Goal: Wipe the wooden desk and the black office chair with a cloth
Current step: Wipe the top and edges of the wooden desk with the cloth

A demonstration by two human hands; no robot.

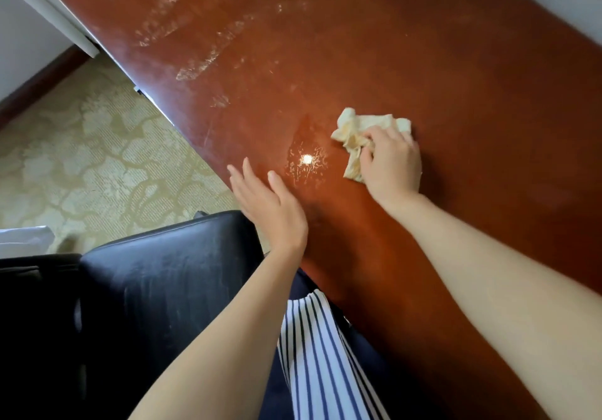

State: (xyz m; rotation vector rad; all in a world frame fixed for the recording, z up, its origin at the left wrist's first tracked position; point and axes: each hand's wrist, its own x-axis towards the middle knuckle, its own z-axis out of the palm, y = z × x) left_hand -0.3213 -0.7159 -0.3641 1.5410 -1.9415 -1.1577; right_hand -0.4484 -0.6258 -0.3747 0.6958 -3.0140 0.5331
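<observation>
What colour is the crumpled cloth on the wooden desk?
The crumpled cloth is pale cream; head view.

I log: desk (456, 77), red-brown, with whitish smears (195, 68) toward 11 o'clock; cloth (361, 126), cream; chair (156, 283), black, 7 o'clock; carpet (81, 159), olive-beige with a pale floral pattern, 9 o'clock; garment (319, 354), white with navy stripes, 6 o'clock.

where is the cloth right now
In the head view the cloth is crumpled on the wooden desk, right of centre, gripped by the right hand, just right of a shiny patch.
</observation>
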